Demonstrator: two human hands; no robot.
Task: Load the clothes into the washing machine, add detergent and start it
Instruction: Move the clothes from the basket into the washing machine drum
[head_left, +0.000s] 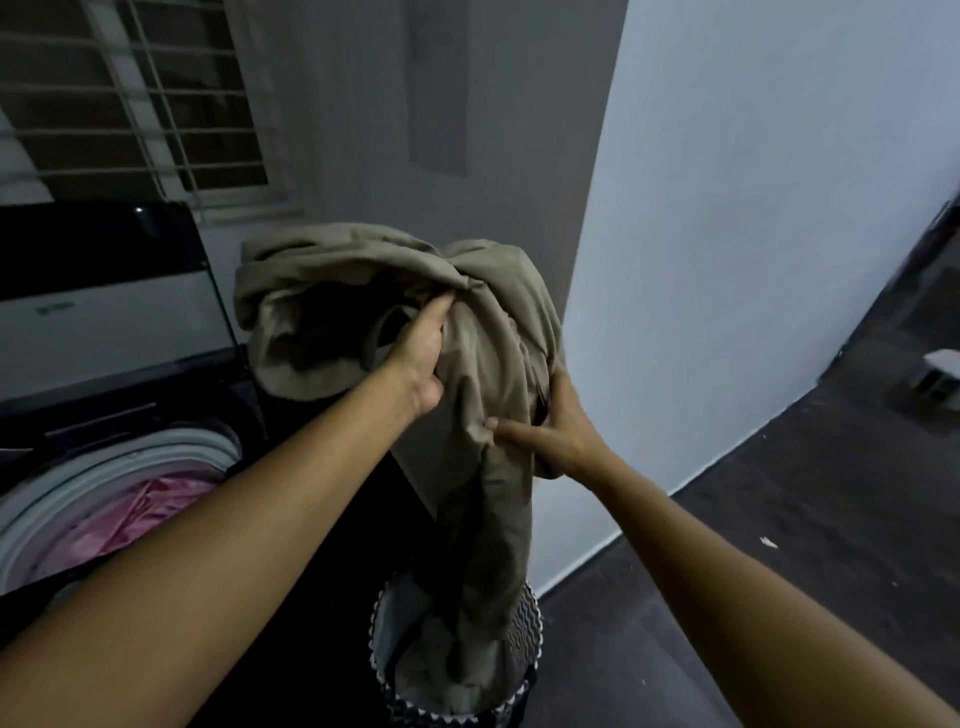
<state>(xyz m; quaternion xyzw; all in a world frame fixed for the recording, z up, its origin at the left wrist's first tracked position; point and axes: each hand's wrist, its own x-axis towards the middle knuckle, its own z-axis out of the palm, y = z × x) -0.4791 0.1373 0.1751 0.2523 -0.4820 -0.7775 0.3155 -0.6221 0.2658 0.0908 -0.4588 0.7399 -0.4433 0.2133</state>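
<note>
Washing machine (119, 467) at left, laundry basket (524, 623) to its right, garment (483, 364) above the basket

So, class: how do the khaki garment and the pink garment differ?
The khaki garment is dull, the pink garment bright. Left hand and right hand grip the khaki one above the basket; the pink one lies in the washing machine. Both are crumpled.
</note>
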